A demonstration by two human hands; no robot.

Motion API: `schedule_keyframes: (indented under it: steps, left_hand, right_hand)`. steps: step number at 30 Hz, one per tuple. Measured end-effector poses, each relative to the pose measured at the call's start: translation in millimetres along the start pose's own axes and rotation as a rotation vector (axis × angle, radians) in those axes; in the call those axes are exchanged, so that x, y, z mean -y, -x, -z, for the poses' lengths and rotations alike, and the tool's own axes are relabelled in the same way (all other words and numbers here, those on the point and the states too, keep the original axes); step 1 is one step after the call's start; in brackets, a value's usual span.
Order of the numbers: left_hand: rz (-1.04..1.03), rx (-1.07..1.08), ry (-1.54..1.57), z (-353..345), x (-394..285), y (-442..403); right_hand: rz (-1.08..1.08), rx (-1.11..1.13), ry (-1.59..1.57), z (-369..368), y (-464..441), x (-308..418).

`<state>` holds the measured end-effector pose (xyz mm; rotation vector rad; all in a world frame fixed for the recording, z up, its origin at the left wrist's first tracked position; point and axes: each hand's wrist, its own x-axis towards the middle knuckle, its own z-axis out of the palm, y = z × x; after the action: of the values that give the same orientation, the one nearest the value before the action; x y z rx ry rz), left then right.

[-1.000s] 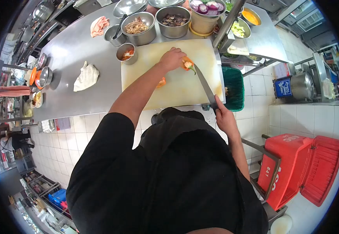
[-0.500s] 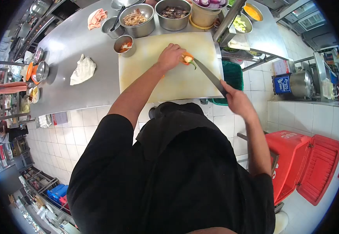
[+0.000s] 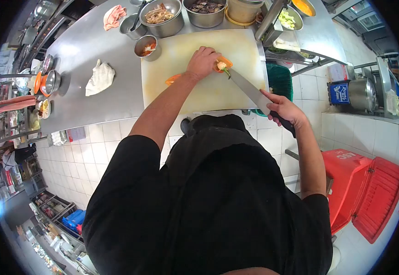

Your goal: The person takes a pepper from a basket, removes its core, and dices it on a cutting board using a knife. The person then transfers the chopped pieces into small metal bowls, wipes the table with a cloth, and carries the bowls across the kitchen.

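Note:
My left hand (image 3: 203, 63) grips an orange bell pepper piece (image 3: 226, 61) on the cutting board (image 3: 204, 98). The pepper's cut inside, with pale core and green stem, faces me. In my right hand (image 3: 285, 110) is a large kitchen knife (image 3: 251, 90), its dark handle pointing down toward the board's right front corner. The blade tip reaches the pepper's stem; whether it touches is hard to tell. Another orange pepper piece (image 3: 173, 79) lies beside my left forearm, partly hidden by it.
Behind the board stand a small metal pot (image 3: 147, 48), a bowl of pale strips (image 3: 161, 20) and a pot of dark slices (image 3: 205, 13). A white cloth (image 3: 100, 79) lies on the steel table to the left. A green crate (image 3: 279, 82) and red bin (image 3: 346, 183) are at right.
My right hand's hold on the knife has shifted, with fingers looser and the handle now showing. The blade has tilted a little at the stem. The second pepper piece shows more beside my forearm.

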<state>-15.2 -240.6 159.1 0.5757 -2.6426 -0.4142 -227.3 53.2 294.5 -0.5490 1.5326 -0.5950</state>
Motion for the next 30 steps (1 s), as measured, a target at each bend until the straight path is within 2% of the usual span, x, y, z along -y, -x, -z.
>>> schedule_keyframes:
  steps: [7,12,15,24,27,30]
  left_hand:
    - [-0.010,0.003,0.015,-0.2,-0.7,2.8]
    - [-0.002,0.060,0.052,6.3,-3.7,6.0]
    - [-0.037,-0.010,0.007,-1.7,2.8,6.4]
    - [-0.074,-0.006,0.053,0.2,1.3,13.0]
    - [-0.033,0.000,0.095,-2.4,4.0,19.2]
    - [-0.065,-0.032,0.084,-5.1,5.3,20.2]
  right_hand:
    - [-0.010,0.097,-0.271,-9.2,-12.8,-35.7]
    - [-0.018,0.110,-0.345,-20.4,-9.5,-47.6]
    - [0.013,0.132,-0.339,-21.5,-14.1,-47.7]
    - [0.021,0.161,-0.428,-35.9,-16.1,-58.6]
    - [-0.045,0.127,-0.522,-40.5,-5.9,-69.0]
    - [0.013,0.146,-0.489,-42.9,-19.5,-69.5]
